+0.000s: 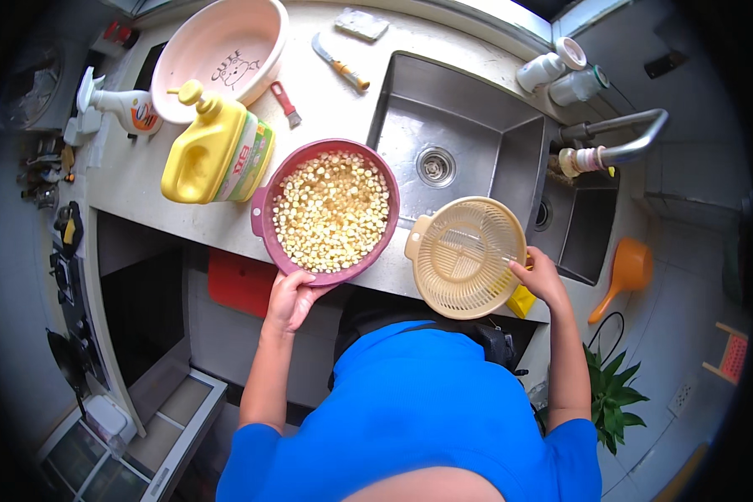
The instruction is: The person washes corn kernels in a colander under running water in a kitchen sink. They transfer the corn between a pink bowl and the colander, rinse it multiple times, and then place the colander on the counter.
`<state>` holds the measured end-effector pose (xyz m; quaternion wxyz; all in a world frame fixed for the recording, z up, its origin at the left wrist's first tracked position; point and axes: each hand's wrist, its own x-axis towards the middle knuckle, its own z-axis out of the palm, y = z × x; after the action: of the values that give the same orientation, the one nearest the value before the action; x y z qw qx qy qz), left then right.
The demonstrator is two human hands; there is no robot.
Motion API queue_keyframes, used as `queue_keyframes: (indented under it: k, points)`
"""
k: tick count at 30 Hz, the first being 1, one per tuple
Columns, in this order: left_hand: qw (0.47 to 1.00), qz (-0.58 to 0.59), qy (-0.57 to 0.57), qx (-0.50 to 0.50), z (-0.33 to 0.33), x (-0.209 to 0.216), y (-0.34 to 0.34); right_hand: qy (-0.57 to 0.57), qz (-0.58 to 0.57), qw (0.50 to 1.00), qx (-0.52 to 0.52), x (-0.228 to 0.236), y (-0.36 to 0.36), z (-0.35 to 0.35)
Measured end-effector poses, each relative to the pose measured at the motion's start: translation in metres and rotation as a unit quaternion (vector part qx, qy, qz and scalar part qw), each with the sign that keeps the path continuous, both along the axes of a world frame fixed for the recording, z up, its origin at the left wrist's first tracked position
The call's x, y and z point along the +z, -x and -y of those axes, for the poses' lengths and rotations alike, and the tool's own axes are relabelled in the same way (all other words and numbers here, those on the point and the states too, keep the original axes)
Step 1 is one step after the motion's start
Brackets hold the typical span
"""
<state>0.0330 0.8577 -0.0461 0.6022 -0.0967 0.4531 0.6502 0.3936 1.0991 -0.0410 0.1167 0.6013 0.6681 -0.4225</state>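
Note:
My left hand [294,299] grips the near rim of a dark pink basin [260,219] at the counter's front edge. Inside the basin lie many pale yellow corn kernels [333,209], which look to be in water. To the right, my right hand [540,276] has its thumb over the rim of a beige plastic colander [421,243], its fingers on the outer side. The colander holds nothing that I can see and is over the sink's near edge. Part of a yellow thing [521,302] shows below my right hand; its kind is hidden.
A steel double sink [443,109] with a tap [636,151] lies ahead right. On the counter stand a yellow jug with a pump [197,163], a pale pink basin [263,50] and a spray bottle [130,109]. A knife [340,65] and a red-handled scraper [285,104] lie farther back.

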Motion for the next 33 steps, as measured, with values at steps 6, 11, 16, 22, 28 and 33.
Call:
queue_keyframes:
  k: [6,11,16,22,28,33]
  points:
    - [0.999,-0.03,-0.012,-0.039,-0.017,0.041,-0.001,0.322,-0.186,0.912,-0.176,-0.004,-0.004,0.008]
    - [0.993,-0.089,-0.019,-0.07,-0.042,0.075,0.002,0.266,-0.29,0.896,-0.206,0.03,0.048,0.007]
    - [0.987,-0.134,-0.033,-0.087,-0.08,0.082,0.004,0.192,-0.344,0.908,-0.141,0.025,0.092,-0.006]
    - [0.975,-0.182,-0.071,-0.104,-0.117,0.076,0.006,0.221,-0.394,0.875,-0.174,0.034,0.118,-0.023]
    - [0.963,-0.228,-0.067,-0.127,-0.147,0.084,0.001,0.211,-0.415,0.86,-0.21,0.022,0.119,-0.031]
    - [0.951,-0.267,-0.07,-0.142,-0.164,0.093,-0.003,0.203,-0.426,0.851,-0.229,0.017,0.118,-0.036]
